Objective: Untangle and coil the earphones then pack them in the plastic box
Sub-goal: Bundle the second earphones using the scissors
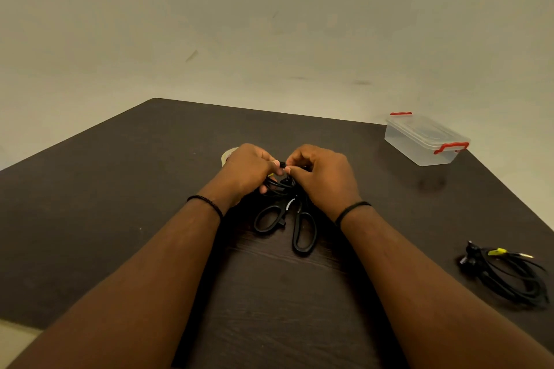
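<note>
Head view: at centre, left hand point(250, 169) and right hand point(322, 172) both pinch a black earphone bundle point(277, 184) above scissors point(287, 219), seemingly mid-coil; a second coiled set point(509, 274) waits at 4 o'clock; plastic box point(425, 139), lid shut, at 2 o'clock, packing apparently not begun

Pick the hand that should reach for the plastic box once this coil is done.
Right. The plastic box sits at the table's far right, on the right hand's side; the left hand would have to cross over, and both now grip the earphones.
</note>
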